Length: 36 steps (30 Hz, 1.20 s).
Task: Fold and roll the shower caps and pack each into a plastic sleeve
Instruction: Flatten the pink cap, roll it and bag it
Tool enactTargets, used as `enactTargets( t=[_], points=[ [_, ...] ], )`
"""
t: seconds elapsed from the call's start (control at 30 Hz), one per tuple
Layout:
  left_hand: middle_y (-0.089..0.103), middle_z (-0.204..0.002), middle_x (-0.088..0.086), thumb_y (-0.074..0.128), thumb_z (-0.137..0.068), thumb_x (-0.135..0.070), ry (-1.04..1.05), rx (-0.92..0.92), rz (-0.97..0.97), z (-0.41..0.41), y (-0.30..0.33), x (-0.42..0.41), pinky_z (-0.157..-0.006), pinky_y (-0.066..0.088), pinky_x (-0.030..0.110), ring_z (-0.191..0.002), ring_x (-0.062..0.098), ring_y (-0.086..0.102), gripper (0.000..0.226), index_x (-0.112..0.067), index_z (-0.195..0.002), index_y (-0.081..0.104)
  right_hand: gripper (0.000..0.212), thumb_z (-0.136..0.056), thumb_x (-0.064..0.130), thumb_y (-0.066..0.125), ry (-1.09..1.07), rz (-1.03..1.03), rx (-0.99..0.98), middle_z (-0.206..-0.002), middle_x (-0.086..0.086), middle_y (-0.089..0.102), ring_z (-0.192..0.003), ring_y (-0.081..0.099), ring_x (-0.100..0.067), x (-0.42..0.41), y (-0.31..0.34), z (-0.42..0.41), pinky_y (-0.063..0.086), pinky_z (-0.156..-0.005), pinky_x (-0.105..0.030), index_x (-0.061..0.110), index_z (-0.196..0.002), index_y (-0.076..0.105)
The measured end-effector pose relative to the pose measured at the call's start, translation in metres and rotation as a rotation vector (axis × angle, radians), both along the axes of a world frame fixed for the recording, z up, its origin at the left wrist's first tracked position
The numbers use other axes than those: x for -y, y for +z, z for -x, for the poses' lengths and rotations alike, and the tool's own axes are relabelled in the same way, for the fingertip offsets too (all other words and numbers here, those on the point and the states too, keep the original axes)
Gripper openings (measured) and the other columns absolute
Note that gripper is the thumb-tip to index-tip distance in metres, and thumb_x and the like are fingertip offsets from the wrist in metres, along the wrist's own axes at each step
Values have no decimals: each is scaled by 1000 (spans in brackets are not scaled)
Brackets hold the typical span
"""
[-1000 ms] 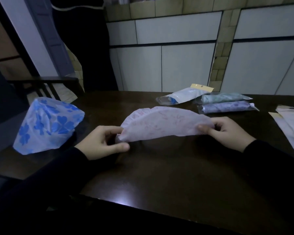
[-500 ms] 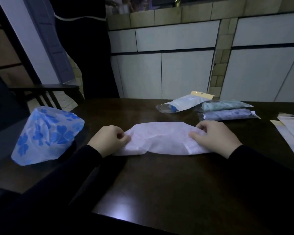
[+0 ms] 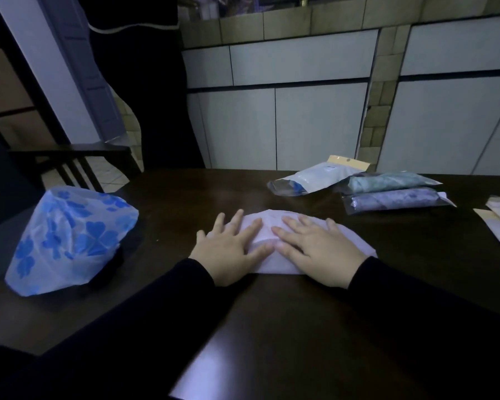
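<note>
The pink shower cap, lifted a second ago, now lies folded on the table; left hand and right hand press flat, fingers spread. Rolling comes next; packed sleeves wait at two o'clock.

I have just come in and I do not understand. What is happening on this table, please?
A person is packing shower caps. Both hands, left hand and right hand, press flat on a folded pale pink cap on the dark table. A blue flowered cap waits unfolded at the left. Two rolled caps in sleeves lie at the far right.
</note>
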<state>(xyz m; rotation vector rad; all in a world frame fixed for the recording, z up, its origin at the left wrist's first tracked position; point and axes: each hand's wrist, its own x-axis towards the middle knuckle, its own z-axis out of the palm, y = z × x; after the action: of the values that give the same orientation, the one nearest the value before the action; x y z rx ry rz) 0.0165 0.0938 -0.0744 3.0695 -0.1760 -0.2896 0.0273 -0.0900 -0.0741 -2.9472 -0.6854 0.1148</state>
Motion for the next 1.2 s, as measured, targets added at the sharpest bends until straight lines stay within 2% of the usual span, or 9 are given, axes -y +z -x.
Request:
enactTargets(
  t=[0.1,0.23,0.43,0.53,0.6,0.77,0.87,0.97,1.2],
  points=[
    [-13,-162,-5,14,-78,-83,22,-30,10,-5,-3,-3,-116,6,58,-149,24,-8,83,-46,-149,-7,56,-97,59,17,-6,15,-93,-161,7,-4,-148,-5,-15,6,-5,-6,-3,-116,-51,44,-149,3],
    [-13,-162,-6,9,-66,-88,23,-84,10,-5,0,-3,-116,4,58,-149,23,-7,98,-41,-151,-7,60,-94,65,18,-17,-4,-124,-161,8,-7,-148,-7,-15,8,-8,-13,-1,-116,-49,47,-148,1],
    [-1,-163,-5,21,-86,-76,-123,57,-82,-10,14,4,-117,12,53,-149,22,3,76,-38,-152,11,56,-96,60,25,19,-36,-72,-161,10,9,-147,6,-13,11,-1,-18,9,-116,-50,44,-149,15],
    [-9,-163,-7,11,-69,-86,-31,-93,9,-17,11,-5,-116,1,54,-149,22,-5,92,-46,-150,0,57,-97,59,22,2,-10,-101,-161,12,5,-147,3,-11,12,3,-21,7,-116,-50,42,-150,12],
    [-10,-162,-8,9,-63,-87,3,-95,41,-20,6,-11,-115,-4,54,-149,21,-8,98,-45,-150,-3,59,-97,59,19,-30,14,-128,-161,12,-1,-148,-1,-11,11,1,-23,4,-117,-49,41,-151,6],
    [-9,-162,-9,13,-85,-79,-23,10,46,-23,-3,-16,-116,-2,53,-149,19,-6,78,-40,-152,3,55,-101,53,17,-31,8,-140,-161,12,-4,-147,-3,-9,13,-2,-28,1,-117,-47,38,-152,3],
    [-18,-157,-17,15,-91,-63,-273,141,10,-17,-4,-25,-115,-8,46,-147,10,-15,66,-40,-152,7,54,-102,50,18,-10,-27,-154,-161,12,-4,-147,-4,-8,18,-3,-27,-2,-117,-45,37,-152,4],
    [-15,-153,-25,17,-96,-63,-384,42,60,-10,-2,-32,-117,-11,41,-143,-1,-18,60,-44,-151,3,55,-101,51,19,12,-20,-129,-161,12,-1,-147,-2,-8,21,-4,-25,-2,-117,-44,36,-152,6],
    [-17,-154,-24,-4,-61,-94,-176,-128,63,-1,0,-51,-119,-6,39,-145,1,-13,102,-43,-149,-10,54,-100,51,10,51,63,-149,-159,14,-10,-146,-10,-7,28,-5,-22,-14,-113,-51,38,-151,-4]
  ],
)
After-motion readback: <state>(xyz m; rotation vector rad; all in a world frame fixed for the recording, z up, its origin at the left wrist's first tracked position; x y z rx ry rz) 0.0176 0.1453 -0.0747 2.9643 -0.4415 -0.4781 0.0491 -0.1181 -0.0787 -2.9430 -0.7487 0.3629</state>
